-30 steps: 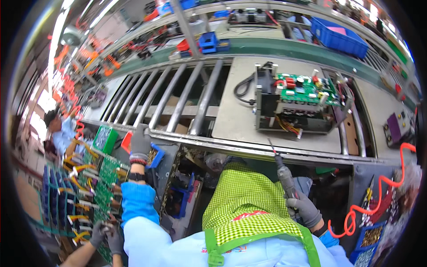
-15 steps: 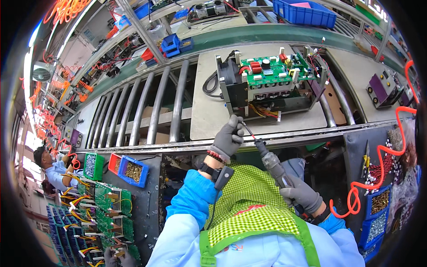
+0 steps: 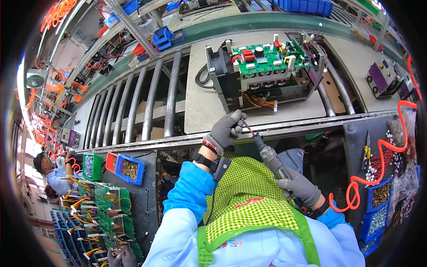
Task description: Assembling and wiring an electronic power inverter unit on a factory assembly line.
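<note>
My right hand [image 3: 299, 187], in a grey glove, is wrapped round a grey power screwdriver [image 3: 272, 161]. Its long thin bit slants up and left to the fingertips of my left hand [image 3: 226, 130]. Those gloved fingers are pinched together at the bit's tip; anything small between them is too hidden to name. Just beyond them, an open-framed electrical unit with a green circuit board [image 3: 271, 58] stands on a pale board [image 3: 202, 113]. A black fan sits at its left end, and loose coloured wires hang at its front.
Metal rollers [image 3: 151, 100] run left of the unit. Bins of screws [image 3: 129, 170] stand at left, more blue bins [image 3: 378, 198] at right. An orange coiled hose [image 3: 378, 155] hangs at right. At lower left, another person's gloved hand [image 3: 122, 257] is by stacked circuit boards [image 3: 113, 200].
The view has shifted slightly, so the unit and the rollers sit a little further left. Both hands keep their hold, and the bit's tip stays at my left fingertips.
</note>
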Available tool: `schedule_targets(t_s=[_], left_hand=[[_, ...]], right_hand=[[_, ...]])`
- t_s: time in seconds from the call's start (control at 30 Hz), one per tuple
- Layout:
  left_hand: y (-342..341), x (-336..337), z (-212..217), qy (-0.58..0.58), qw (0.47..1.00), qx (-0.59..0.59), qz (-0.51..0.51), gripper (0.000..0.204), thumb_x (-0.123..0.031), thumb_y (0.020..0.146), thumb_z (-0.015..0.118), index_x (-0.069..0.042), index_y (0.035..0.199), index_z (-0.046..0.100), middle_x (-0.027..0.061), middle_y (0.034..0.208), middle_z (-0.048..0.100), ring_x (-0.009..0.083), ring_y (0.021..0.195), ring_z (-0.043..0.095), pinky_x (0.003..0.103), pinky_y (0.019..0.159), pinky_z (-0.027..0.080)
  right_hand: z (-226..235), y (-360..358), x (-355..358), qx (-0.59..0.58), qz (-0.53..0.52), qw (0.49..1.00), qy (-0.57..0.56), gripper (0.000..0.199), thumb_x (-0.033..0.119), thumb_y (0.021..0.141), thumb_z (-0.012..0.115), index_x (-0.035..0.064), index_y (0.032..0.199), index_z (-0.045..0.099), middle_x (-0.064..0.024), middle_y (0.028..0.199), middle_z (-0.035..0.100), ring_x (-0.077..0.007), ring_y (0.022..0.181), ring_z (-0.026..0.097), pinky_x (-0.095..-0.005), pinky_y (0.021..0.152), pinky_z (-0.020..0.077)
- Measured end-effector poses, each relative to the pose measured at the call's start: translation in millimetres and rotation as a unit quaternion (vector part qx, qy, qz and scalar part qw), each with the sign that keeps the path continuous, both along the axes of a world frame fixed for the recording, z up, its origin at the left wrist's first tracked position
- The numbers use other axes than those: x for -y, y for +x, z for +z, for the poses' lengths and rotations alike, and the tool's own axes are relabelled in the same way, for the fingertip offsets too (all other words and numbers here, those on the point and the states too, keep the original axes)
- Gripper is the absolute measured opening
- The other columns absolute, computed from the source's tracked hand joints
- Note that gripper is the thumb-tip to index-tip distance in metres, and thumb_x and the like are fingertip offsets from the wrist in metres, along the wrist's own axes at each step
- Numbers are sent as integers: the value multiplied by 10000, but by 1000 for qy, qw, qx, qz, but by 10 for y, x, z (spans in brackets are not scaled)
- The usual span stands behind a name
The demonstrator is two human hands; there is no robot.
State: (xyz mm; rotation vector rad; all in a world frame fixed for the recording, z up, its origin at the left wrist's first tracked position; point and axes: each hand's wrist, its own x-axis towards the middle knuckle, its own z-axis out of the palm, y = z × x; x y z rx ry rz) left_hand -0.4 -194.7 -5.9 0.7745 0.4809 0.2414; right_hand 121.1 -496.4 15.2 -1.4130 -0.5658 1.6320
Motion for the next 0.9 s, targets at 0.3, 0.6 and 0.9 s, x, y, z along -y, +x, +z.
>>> schedule_targets(t_s=[0.3,0.6,0.9], left_hand=[[240,-31,-247,89,990,-107,2,302,-271,994,523,-1,1125,565,-25,745,510,14,559,422,128,444,343],[360,-248,-471,108,986,-127,23,280,-239,977,491,-44,787,554,-28,659,506,38,525,418,171,468,356],[129,-234,327,953,251,-159,67,448,-220,812,620,-177,1252,552,27,1265,553,242,1196,517,444,928,465]], right_hand=[[-172,-57,-172,-38,-25,999,-15,273,332,887,607,83,944,513,6,590,500,-70,437,439,-225,399,356],[-346,-177,-437,31,-70,997,-27,302,350,899,609,90,987,486,17,638,482,-61,445,446,-215,386,358],[-183,-164,-501,-264,-131,955,-19,341,390,938,543,72,1057,525,-15,747,521,-57,471,423,-195,403,329]])
